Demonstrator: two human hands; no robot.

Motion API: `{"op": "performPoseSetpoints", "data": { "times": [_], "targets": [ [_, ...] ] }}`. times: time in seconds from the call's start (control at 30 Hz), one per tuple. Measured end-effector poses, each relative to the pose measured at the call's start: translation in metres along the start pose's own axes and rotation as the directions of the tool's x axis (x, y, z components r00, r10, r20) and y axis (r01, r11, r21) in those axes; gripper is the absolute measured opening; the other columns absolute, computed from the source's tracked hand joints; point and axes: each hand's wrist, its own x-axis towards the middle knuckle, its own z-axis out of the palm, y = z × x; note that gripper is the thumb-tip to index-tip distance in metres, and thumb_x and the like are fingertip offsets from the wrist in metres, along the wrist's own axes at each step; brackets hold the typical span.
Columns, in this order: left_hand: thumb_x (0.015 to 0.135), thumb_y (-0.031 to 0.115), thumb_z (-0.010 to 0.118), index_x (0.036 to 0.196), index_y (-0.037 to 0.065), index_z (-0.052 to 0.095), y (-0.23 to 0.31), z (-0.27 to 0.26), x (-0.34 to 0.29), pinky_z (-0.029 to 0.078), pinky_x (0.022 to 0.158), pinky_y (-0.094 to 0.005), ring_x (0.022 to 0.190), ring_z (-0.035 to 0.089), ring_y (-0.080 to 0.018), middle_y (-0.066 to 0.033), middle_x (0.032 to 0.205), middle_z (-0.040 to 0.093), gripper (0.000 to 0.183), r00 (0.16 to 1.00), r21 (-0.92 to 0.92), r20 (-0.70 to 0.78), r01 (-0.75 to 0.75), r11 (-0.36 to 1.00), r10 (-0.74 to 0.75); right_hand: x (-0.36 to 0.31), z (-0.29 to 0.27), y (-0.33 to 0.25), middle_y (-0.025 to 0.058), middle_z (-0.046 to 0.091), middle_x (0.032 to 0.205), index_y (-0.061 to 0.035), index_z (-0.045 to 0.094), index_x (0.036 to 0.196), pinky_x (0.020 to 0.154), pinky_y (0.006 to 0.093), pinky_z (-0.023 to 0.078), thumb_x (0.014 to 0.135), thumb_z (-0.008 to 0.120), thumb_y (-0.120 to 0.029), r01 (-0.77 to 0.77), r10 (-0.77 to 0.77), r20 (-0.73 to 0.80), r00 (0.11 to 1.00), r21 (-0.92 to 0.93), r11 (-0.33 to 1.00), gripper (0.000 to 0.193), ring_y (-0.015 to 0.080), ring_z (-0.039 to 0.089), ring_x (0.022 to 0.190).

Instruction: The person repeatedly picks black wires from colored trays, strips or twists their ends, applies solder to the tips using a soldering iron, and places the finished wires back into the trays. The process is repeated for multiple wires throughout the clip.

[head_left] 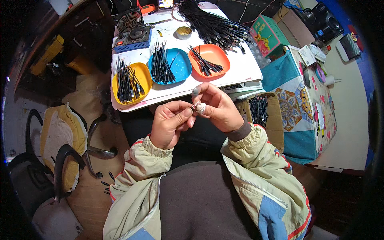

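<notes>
My left hand (170,122) and my right hand (220,108) meet in front of the table's near edge, thumbs and fingertips pinched close together. Between them is a tiny pinkish-red bit, too small to name and mostly covered by the fingers. A white wrap covers my right thumb tip, and a grey cap sits on a right fingertip. Just beyond the hands stand a yellow tray (147,76), a blue tray (183,66) and an orange tray (219,52). Each holds short black cables (162,68) with plug ends.
A large heap of black cables (216,26) covers the table's back right, near a small round tin (184,33). At the back left is a blue device with a fan (134,37). More cables fill a cardboard box (274,120) at right. An office chair (64,148) stands left.
</notes>
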Motion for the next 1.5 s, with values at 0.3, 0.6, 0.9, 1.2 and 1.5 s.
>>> {"op": "performPoseSetpoints", "data": {
  "times": [0.3,0.6,0.9,1.2,1.5],
  "targets": [
    [0.094,0.009,0.058,0.101,-0.004,0.064,0.002,-0.010,0.018,0.034,0.050,-0.0167,0.055,0.045,-0.0048,-0.0093,0.077,0.065,0.015,0.989,-0.002,-0.001,0.146,0.989,-0.146,0.016,-0.017,-0.001,0.0038,0.058,0.094,-0.0010,0.056,0.100,0.078,0.0275,0.051,0.090,0.063,-0.005,-0.036,0.036,0.022,0.999,-0.002,0.999,0.013,0.0128,0.061,0.084],
    [0.094,0.011,0.060,0.095,-0.005,0.067,0.000,-0.009,0.022,0.031,0.047,-0.0162,0.051,0.042,-0.0027,-0.0068,0.071,0.064,0.017,0.988,0.274,-0.152,0.070,0.959,-0.029,0.024,-0.014,-0.027,0.0081,0.057,0.107,-0.0081,0.063,0.096,0.076,0.0335,0.049,0.070,0.071,0.001,0.452,-0.339,0.422,0.841,-0.892,0.012,0.029,0.0258,0.057,0.096],
    [0.094,0.007,0.059,0.098,-0.006,0.066,-0.001,-0.007,0.016,0.033,0.049,-0.0152,0.053,0.044,-0.0036,-0.0094,0.075,0.065,0.016,0.997,0.106,-0.054,0.056,0.993,-0.051,0.018,-0.023,0.000,0.0035,0.056,0.096,-0.0024,0.055,0.102,0.068,0.0231,0.045,0.092,0.062,-0.008,-0.141,0.141,-0.007,0.990,-0.029,0.990,0.013,0.0090,0.053,0.077],
    [0.093,0.006,0.059,0.096,-0.006,0.066,-0.007,-0.013,0.023,0.036,0.050,-0.0157,0.053,0.047,-0.0052,-0.0093,0.074,0.065,0.014,0.997,0.157,-0.078,0.031,0.987,-0.019,0.021,-0.028,0.033,0.0038,0.057,0.088,-0.0072,0.049,0.119,0.081,0.0354,0.049,0.093,0.058,-0.014,-0.357,0.299,0.197,0.934,0.553,0.753,0.028,0.0183,0.061,0.081],
    [0.098,0.008,0.052,0.100,-0.004,0.056,-0.015,-0.030,0.035,0.031,0.045,-0.0167,0.048,0.038,-0.0025,-0.0080,0.074,0.061,0.013,0.988,0.219,-0.154,0.059,0.974,-0.025,0.196,-0.169,-0.091,0.0175,0.064,0.089,-0.0020,0.063,0.097,0.075,0.0398,0.051,0.083,0.066,-0.018,-0.045,-0.428,0.040,0.903,-0.981,-0.188,0.022,0.0340,0.064,0.084]
  ]
}}
